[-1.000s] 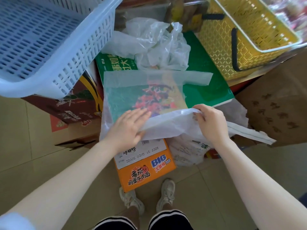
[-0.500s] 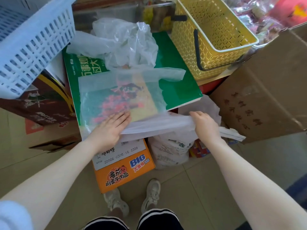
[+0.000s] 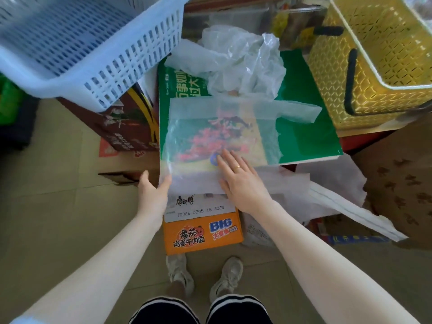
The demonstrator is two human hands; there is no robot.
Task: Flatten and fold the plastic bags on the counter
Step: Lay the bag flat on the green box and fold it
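A thin see-through bag [image 3: 222,141] lies spread flat on a green box [image 3: 304,127]. The right hand [image 3: 240,181] lies flat on the bag's near part, fingers straight and a bit spread, pressing down, not holding anything. A gold ring [image 3: 237,167] is on one finger. The left hand [image 3: 153,192] is at the bag's near left corner, thumb and fingers apart at the edge; I cannot tell if it pinches the bag. A crumpled bag [image 3: 243,64] sits on the far end of the green box. A blue basket [image 3: 88,43] is on the left and a yellow basket [image 3: 378,66] on the right. An orange box [image 3: 201,230] stands below the hands.
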